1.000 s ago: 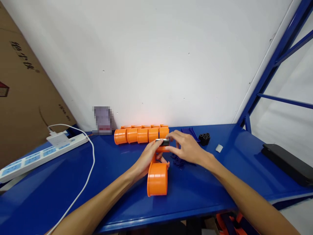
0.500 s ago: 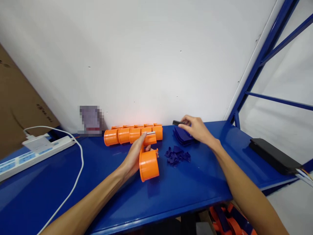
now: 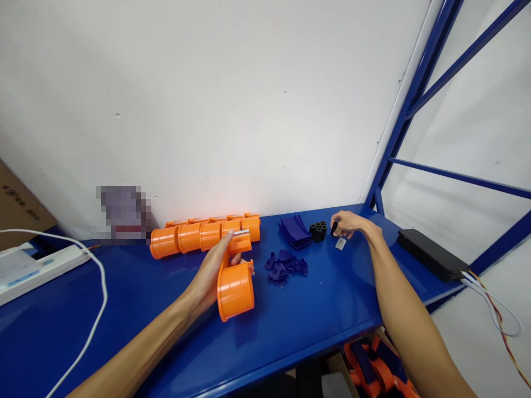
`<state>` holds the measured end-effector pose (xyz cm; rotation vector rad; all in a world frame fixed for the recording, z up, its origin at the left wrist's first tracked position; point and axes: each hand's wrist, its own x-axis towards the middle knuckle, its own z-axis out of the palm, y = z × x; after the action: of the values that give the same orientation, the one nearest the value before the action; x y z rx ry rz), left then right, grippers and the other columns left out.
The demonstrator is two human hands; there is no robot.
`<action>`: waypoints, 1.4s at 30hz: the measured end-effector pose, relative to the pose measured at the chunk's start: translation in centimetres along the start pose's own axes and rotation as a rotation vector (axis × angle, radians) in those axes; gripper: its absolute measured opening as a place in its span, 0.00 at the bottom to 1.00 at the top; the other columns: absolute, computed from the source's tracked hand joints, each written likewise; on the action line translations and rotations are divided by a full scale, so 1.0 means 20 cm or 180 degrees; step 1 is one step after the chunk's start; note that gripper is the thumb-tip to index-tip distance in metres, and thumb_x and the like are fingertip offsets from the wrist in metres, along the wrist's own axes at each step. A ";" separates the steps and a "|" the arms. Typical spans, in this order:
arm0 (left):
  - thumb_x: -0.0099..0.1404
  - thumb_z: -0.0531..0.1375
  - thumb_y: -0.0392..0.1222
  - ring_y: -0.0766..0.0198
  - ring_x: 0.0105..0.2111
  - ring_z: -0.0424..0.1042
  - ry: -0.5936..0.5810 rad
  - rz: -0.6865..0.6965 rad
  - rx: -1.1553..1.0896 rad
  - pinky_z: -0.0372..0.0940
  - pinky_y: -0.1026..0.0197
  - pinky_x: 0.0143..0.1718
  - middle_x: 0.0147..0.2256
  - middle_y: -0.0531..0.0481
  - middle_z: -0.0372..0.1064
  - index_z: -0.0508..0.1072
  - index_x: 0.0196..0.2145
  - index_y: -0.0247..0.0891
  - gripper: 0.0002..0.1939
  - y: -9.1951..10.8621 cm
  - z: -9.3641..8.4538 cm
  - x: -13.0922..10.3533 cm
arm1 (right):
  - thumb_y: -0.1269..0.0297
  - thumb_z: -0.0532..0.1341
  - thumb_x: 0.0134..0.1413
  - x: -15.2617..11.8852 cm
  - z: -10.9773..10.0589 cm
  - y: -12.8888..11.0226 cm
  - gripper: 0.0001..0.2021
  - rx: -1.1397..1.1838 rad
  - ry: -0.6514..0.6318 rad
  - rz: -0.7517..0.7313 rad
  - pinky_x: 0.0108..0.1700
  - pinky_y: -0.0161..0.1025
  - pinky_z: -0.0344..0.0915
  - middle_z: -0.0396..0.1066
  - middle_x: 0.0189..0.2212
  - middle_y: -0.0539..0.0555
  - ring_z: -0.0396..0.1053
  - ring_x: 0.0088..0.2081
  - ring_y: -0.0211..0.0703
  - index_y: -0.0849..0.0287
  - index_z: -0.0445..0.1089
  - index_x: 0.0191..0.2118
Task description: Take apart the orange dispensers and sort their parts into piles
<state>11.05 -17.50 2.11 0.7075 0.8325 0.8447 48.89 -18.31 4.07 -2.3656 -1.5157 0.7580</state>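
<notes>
My left hand [image 3: 211, 264] is closed around an orange tape dispenser [image 3: 236, 290], its round hub toward me and a shiny metal strip at its upper end. To the right, my right hand [image 3: 347, 222] pinches a short black tube [image 3: 334, 227], upright at the table surface; whether its end touches is unclear. Just left of that stand several black tubes [image 3: 318, 230] in a cluster. A small translucent piece [image 3: 341, 243] lies below the right fingers. Dark blue curved plates [image 3: 294, 229] are stacked near the wall, with small dark blue pieces [image 3: 284, 266] heaped in front.
A row of orange dispensers [image 3: 199, 236] lies along the wall. A power strip [image 3: 45, 271] with a white cable [image 3: 102, 287] occupies the left. At right are a black case [image 3: 431, 254] with wires and a blue frame [image 3: 409, 110]. Below the table edge, a box holds orange and blue parts [image 3: 373, 367].
My right hand has moved right with a black tube, from above the blue plates to beside the tube cluster, now uncovered. The view has shifted right; my left hand keeps the dispenser.
</notes>
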 end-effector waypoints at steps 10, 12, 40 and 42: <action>0.62 0.62 0.59 0.58 0.21 0.73 -0.0187 0.0028 0.0104 0.70 0.60 0.23 0.16 0.53 0.58 0.62 0.20 0.39 0.25 -0.01 -0.02 0.00 | 0.72 0.66 0.37 0.06 0.03 -0.01 0.09 0.0019 -0.0309 -0.0422 0.26 0.32 0.63 0.73 0.26 0.51 0.70 0.28 0.39 0.60 0.71 0.30; 0.61 0.63 0.59 0.58 0.21 0.73 -0.0284 0.0057 0.0092 0.70 0.60 0.23 0.17 0.53 0.59 0.62 0.21 0.39 0.24 -0.01 -0.03 0.02 | 0.72 0.66 0.37 0.05 0.04 -0.02 0.09 0.0016 -0.0338 -0.0431 0.26 0.32 0.63 0.72 0.26 0.51 0.70 0.28 0.39 0.60 0.71 0.30; 0.61 0.65 0.57 0.54 0.15 0.74 -0.1726 0.0310 0.2137 0.66 0.62 0.16 0.15 0.61 0.51 0.74 0.39 0.38 0.19 0.00 -0.07 0.04 | 0.45 0.67 0.53 -0.34 0.48 -0.63 0.24 0.1271 -0.1595 -0.2827 0.24 0.32 0.51 0.62 0.18 0.44 0.55 0.21 0.31 0.59 0.60 0.24; 0.57 0.68 0.56 0.53 0.14 0.73 -0.1526 0.0332 0.1877 0.64 0.62 0.15 0.14 0.60 0.52 0.73 0.32 0.38 0.18 0.05 -0.11 0.07 | 0.46 0.69 0.50 -0.35 0.43 -0.62 0.24 0.1285 -0.1733 -0.2786 0.23 0.32 0.49 0.60 0.17 0.42 0.53 0.20 0.30 0.59 0.61 0.23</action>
<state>9.41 -15.43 1.38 1.4195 0.6064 0.4780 32.38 -19.94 4.55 -1.0549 -2.0833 1.3227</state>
